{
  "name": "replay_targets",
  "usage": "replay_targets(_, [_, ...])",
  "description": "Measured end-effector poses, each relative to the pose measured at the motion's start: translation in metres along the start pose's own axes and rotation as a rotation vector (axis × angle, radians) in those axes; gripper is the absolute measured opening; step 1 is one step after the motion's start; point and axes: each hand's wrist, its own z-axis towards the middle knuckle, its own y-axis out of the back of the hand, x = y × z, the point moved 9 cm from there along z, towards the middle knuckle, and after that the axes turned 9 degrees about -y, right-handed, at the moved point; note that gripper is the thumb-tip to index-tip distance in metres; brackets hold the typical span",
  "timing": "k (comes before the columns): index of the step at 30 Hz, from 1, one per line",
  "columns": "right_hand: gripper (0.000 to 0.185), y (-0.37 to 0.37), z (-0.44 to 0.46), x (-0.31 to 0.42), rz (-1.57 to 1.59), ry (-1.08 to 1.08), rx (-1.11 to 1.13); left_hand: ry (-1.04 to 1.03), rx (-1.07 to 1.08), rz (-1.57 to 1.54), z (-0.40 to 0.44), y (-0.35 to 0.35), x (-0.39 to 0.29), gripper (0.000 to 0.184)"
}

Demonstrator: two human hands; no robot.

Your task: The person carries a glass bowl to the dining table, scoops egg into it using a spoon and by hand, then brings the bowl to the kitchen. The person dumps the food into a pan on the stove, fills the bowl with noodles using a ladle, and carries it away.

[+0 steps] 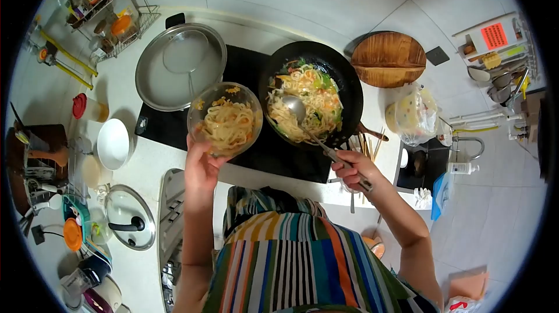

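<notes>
My left hand (204, 162) is closed on the near-left rim of a clear bowl (250, 95), tilted beside the wok. Noodles (228, 125) with orange bits lie inside it. In my right hand (356, 170) is the handle of a metal ladle (294, 105), its bowl end resting among the food in the black wok (349, 95). That wok holds more noodles with green and orange vegetables (308, 89). My left fingertips are partly hidden under the bowl.
A large steel pan (152, 74) stands at the back left of the black cooktop (279, 164). Right of the wok are a round wooden lid (389, 60), chopsticks (378, 145) and a bagged container (416, 112). A white bowl (113, 144) and a glass lid (131, 217) lie left.
</notes>
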Motion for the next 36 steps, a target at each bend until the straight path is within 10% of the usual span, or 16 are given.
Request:
replay_targets(4, [0.031, -0.018, -0.027, -0.004, 0.452, -0.135, 0.233, 0.034, 0.010, -0.031, -0.003, -0.001, 0.003, 0.050])
replay_targets(36, [0.045, -0.083, -0.206, 0.078, 0.127, 0.312, 0.372, 0.155, 0.058, 0.293, 0.092, -0.058, 0.084, 0.058])
